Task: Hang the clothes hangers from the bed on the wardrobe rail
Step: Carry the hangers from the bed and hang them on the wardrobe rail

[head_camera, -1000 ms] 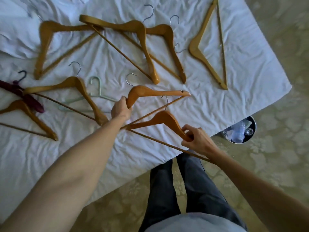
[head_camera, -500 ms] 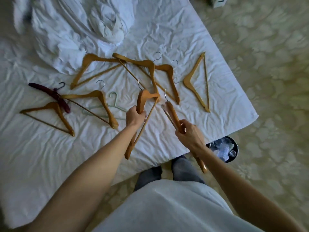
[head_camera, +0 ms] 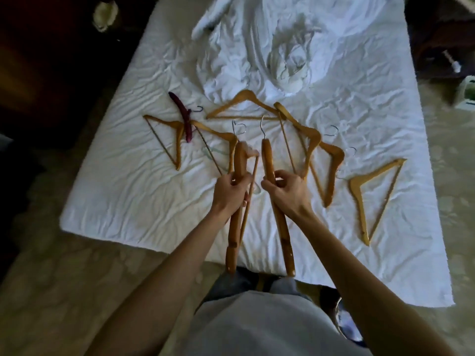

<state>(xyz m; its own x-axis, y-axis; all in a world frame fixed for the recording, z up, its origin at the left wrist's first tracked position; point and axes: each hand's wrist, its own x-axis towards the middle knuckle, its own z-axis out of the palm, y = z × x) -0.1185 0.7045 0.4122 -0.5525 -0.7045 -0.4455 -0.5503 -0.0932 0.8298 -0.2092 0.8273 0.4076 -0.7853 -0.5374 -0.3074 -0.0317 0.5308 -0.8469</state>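
My left hand grips a wooden hanger lifted off the bed and seen edge-on, hook pointing away. My right hand grips a second wooden hanger, also edge-on, its metal hook up at the far end. Several more wooden hangers lie on the white sheet: one at the left, one in the middle back, two overlapping right of centre, one at the far right. A dark red padded hanger and a pale green one lie left of my hands.
The bed fills the middle, with a bunched white duvet at its far end. Patterned carpet lies around it. A bin stands by my right leg. Dark furniture stands at the far left and far right.
Both hands lifted their hangers off the sheet and turned them edge-on, side by side. The view pulled back and swung left, so more of the bed shows.
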